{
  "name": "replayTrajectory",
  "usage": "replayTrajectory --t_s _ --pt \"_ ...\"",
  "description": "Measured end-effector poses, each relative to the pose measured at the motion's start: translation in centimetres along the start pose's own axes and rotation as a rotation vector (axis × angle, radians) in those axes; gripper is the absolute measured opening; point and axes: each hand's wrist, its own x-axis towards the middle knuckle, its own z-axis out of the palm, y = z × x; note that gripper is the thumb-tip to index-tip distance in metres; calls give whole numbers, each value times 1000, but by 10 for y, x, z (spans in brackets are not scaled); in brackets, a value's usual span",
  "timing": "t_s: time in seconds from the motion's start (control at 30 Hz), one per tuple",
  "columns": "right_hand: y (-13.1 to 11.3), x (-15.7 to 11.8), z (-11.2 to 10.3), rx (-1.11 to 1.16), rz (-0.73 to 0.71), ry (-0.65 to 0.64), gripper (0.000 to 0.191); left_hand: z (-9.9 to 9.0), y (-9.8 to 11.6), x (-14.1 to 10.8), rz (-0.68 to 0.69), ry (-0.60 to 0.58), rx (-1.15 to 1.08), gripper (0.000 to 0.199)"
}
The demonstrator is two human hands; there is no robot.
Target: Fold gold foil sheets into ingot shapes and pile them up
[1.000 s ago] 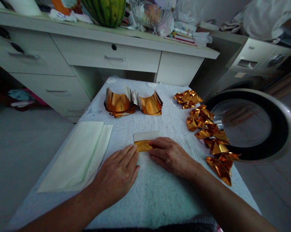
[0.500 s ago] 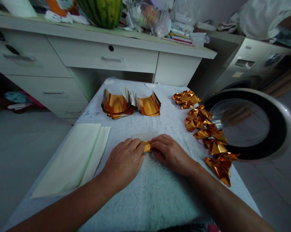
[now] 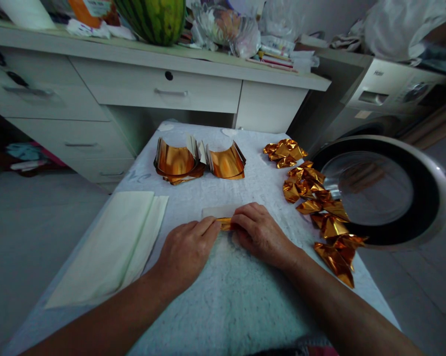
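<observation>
Between my hands, low over the cloth, is a sheet of gold foil paper [image 3: 225, 224], rolled or folded into a narrow strip. My left hand [image 3: 189, 249] pinches its left end, fingers closed. The right end is gripped by my right hand [image 3: 258, 230], its fingers curled and covering that end. Just behind the strip, a pale flat piece [image 3: 220, 211] lies on the cloth, partly hidden by my hands. Farther back stand two curved stacks of gold foil sheets, a left stack [image 3: 176, 159] and a right stack [image 3: 226, 162].
Several folded gold foil pieces [image 3: 330, 225] line the table's right side. Folded pale paper [image 3: 108, 242] lies at left on the cloth-covered table [image 3: 223, 306]. An open washing machine door [image 3: 379, 190] juts in at right. Behind, a counter [image 3: 208, 58] holds a watermelon [image 3: 152, 20].
The gold strip between my hands looks narrower than before. My left fingers have straightened and shifted slightly; my right hand has barely moved.
</observation>
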Motion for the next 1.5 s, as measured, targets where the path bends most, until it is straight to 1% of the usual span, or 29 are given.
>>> replayTrajectory --t_s 0.13,0.23,0.3,0.47,0.53,0.6,0.7,0.83,0.97,1.17,1.3,1.5 --pt "3 -1 0 -23 37 44 13 10 -3 -2 1 102 -102 27" --pt "4 -2 -1 -17 27 70 7 16 -4 -2 -30 122 -173 27" --pt "3 -3 -3 -15 11 72 7 15 -4 0 -53 107 -226 31" --pt "-3 -4 -6 -2 -28 67 10 9 -3 2 -137 11 -356 36" --pt "-5 -3 -6 -3 -35 49 10 9 -4 1 -176 -38 -414 36" --pt "-7 -3 -5 -14 -44 10 12 9 -6 1 -203 -81 -457 32" --pt "-8 -2 -4 -26 -61 -52 15 9 -10 1 -198 -112 -446 23" --pt "-8 -2 -4 7 -59 -76 15 8 -9 1 -151 -80 -371 21" --pt "-6 -2 -4 86 -28 -85 10 6 -2 2 -111 -98 -479 18" --pt "-2 -2 -6 237 43 -77 4 8 2 9 -183 -147 -600 11" --pt "1 -3 -9 262 129 -72 4 9 2 12 -200 -158 -620 7" --pt "0 -3 -13 276 212 -113 4 9 4 13 -244 -175 -602 8"
